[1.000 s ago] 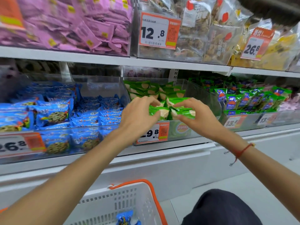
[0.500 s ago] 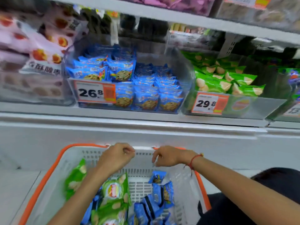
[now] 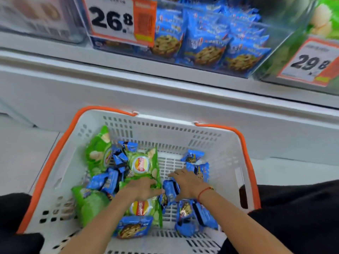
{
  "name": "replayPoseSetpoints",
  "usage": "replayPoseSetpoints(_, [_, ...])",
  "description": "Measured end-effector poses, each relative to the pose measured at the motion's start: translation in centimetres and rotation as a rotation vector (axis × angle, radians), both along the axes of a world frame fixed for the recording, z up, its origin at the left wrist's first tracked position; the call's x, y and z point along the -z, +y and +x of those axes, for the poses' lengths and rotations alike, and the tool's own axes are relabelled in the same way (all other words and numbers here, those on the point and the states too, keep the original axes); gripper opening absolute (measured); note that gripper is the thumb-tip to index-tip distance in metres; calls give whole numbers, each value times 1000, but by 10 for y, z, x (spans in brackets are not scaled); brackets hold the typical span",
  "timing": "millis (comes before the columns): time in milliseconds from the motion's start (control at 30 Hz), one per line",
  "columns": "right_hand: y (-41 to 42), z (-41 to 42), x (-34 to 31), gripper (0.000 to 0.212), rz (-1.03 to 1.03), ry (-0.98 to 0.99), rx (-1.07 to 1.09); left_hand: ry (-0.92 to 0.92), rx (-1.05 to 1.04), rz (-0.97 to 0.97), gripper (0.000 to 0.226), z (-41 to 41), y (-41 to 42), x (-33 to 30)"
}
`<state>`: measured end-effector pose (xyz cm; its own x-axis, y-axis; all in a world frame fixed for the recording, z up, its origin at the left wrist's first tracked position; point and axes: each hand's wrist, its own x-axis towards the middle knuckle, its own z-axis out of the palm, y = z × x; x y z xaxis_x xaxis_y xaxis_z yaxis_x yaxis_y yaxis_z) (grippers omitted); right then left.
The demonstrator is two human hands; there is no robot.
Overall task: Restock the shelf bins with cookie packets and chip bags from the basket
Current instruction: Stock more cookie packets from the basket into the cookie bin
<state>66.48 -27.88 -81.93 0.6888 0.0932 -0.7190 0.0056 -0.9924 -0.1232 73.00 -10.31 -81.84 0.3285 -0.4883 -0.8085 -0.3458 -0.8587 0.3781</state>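
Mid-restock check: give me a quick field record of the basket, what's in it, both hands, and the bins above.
basket: white plastic basket with orange rim, on the floor below the shelf
contents: green chip bags and blue cookie packets, mixed
left hand: down in the basket, on a green chip bag
right hand: fingers spread over blue packets
bins: clear cookie bin tagged 26.8; green chip bin tagged 29.8
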Motion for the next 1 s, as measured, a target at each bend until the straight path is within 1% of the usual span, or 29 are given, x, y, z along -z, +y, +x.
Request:
replayPoseSetpoints(67, [12,-5,11,91,-32,-41,-60,-122,14,31,74,-8,-4,3])
replayPoseSetpoints(200, [25,-15,26,76,-18,-110,-27,-273,-100,22,62,-13,-12,8])
replayPoseSetpoints(267, [23,-15,28,73,27,-100,18,-361,-129,25,57,-14,-15,9])
replayPoseSetpoints(333, [14,-7,22,68,133,-6,162,-385,-143,25,56,-15,-17,5])
replayPoseSetpoints(400, [2,6,6,50,281,122,368,-339,-187,1,59,-12,-17,1])
replayPoseSetpoints(433, [-5,13,-4,46,371,190,480,-304,-219,-27,60,-9,-16,0])
replayPoseSetpoints(500, [-21,23,-31,65,612,313,741,-248,-240,-102,56,3,-17,-7])
replayPoseSetpoints(533, [-28,27,-45,71,735,364,844,-224,-245,-132,53,10,-19,-10])
replayPoseSetpoints(567, [-35,31,-62,72,833,378,898,-185,-266,-172,50,17,-23,-18])
replayPoseSetpoints(667, [-49,41,-99,62,1055,334,962,43,-471,-351,38,36,-36,-57])
replayPoseSetpoints(767, [-58,47,-128,53,1303,276,1017,408,-760,-509,27,49,-37,-105])
replayPoseSetpoints(800, [-60,47,-137,53,1364,251,1025,475,-823,-572,25,53,-34,-118])
replayPoseSetpoints(833, [-61,48,-146,52,1405,231,1019,489,-854,-625,23,56,-32,-128])
replayPoseSetpoints(900, [-62,50,-160,50,1431,194,979,426,-856,-701,28,60,-28,-144])
replayPoseSetpoints(933, [-63,51,-163,48,1414,179,960,379,-864,-726,31,61,-27,-150])
replayPoseSetpoints(1000, [-63,56,-169,41,1342,137,969,341,-907,-796,28,64,-26,-160])
